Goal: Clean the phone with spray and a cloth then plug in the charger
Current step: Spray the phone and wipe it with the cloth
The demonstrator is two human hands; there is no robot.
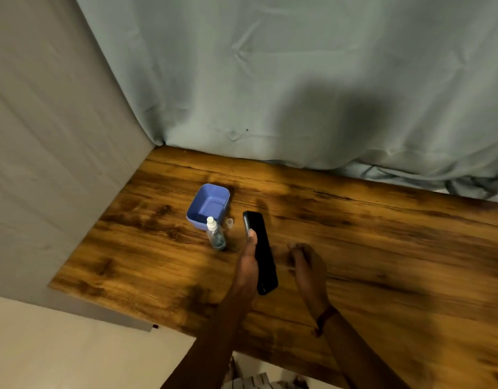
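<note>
My left hand (249, 265) grips a black phone (263, 248) along its left edge, thumb on the face, holding it above the wooden table (382, 248). My right hand (307, 265) hovers just right of the phone with its fingers loosely curled, holding nothing that I can see. A small clear spray bottle (215, 234) with a white nozzle stands upright to the left of the phone. Its clear cap (229, 223) lies beside it. No cloth or charger is in view.
A blue plastic tub (210, 204) sits behind the spray bottle. A grey-green curtain (298, 80) hangs along the table's far edge and a grey cloth wall (45, 150) bounds its left side. The table's near edge runs below my forearms.
</note>
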